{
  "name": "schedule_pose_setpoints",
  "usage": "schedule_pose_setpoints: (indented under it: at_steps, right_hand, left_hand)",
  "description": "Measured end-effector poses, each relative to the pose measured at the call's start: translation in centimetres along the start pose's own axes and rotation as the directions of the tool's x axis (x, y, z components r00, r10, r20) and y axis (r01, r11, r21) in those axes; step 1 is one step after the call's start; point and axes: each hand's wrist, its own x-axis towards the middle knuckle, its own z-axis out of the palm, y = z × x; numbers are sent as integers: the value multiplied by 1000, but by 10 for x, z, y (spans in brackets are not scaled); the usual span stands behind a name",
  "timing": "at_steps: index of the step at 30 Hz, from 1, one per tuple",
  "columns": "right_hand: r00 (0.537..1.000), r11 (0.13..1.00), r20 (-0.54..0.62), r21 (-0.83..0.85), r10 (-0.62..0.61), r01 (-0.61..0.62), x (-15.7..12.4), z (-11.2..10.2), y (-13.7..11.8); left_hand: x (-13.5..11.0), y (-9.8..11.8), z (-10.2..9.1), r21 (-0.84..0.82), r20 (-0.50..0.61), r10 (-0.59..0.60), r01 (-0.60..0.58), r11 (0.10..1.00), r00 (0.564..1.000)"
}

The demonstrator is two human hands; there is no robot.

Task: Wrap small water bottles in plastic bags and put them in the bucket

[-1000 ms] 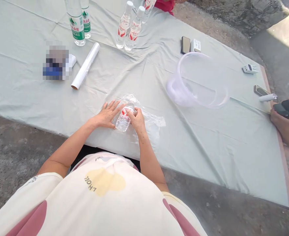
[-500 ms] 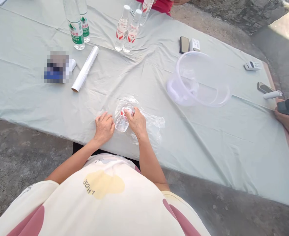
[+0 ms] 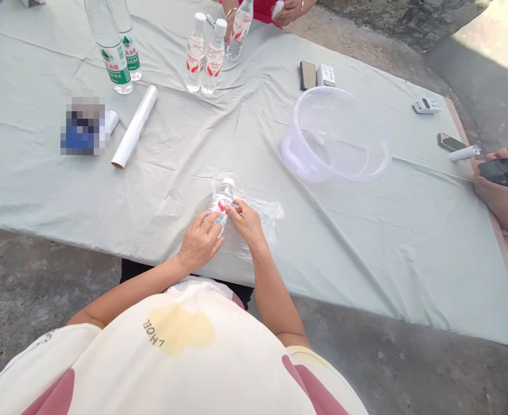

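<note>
A pixelated box [image 3: 83, 125] is seen far to the upper left of the small bottle [image 3: 222, 200], w/ a roll of film [image 3: 134, 127] lying just right of that box. Two tall green-label bottles [image 3: 114, 57] are stood upright behind the roll. Straight behind the small bottle, well apart from it, two red-label bottles [image 3: 204, 55] are stood side by side.

The small bottle itself is laid tilted on the tabletop [image 3: 366, 242] near its front edge, cap pointing away, red label up. Its lower part is clasped by the left hand [image 3: 200, 245], fingers curled over it. Its right side is gripped by the right hand [image 3: 246, 222], thumb and fingers closed against the label. A crumpled clear film sheet [image 3: 265, 210] is spread under and to the right of the bottle; whether film is caught btwn the right fingers and the bottle can't be told.

To the upper right of the small bottle a clear plastic basin [image 3: 379, 167] is tipped on its side. Far right of it, at the table's end, a dark device [image 3: 501, 170] is held by a co-worker's hand [image 3: 502, 202].
</note>
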Motion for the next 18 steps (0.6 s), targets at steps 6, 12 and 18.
schedule_pose_setpoints:
  at_steps: [6, 12, 18]
  right_hand:
    - [997, 996, -54, -73, -53, 49, 31, -32, 2]
    - [999, 980, 6, -195, -49, 50, 73, -55, -7]
    - [977, 996, -198, 14, -79, 83, 107, -67, -9]
  left_hand:
    - [4, 2, 3, 134, 8, 66, -67, 989, 998]
    - [3, 1, 3, 193, -43, 106, -96, 976, 993]
    - [0, 4, 9, 246, -32, 119, -108, 963, 992]
